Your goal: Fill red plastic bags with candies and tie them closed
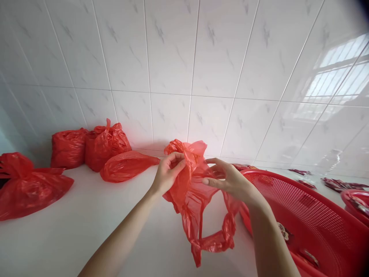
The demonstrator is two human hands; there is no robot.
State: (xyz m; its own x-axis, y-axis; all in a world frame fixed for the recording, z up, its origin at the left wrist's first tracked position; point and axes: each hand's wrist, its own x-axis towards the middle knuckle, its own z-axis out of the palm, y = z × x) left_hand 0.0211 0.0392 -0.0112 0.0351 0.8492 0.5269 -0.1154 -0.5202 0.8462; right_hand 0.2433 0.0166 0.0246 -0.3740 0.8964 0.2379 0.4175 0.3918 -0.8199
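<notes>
A thin red plastic bag (190, 192) hangs crumpled between my hands above the white tabletop, its handles looped and knotted at the lower end. My left hand (170, 171) pinches the bag's upper part between thumb and fingers. On the other side, my right hand (223, 175) has its thumb and fingers apart around the bag's right side, near or touching the film. A large red plastic basket (300, 200) with perforated walls stands by my right forearm. Inside it lie a few small packets (284, 232).
Filled red bags (69, 148) stand against the tiled wall (170, 57) at the left. A flatter red bag (127, 165) lies beside them, and a tied one (31, 188) sits nearer. Small dark red packets (340, 184) and another red container (357, 204) are at the far right.
</notes>
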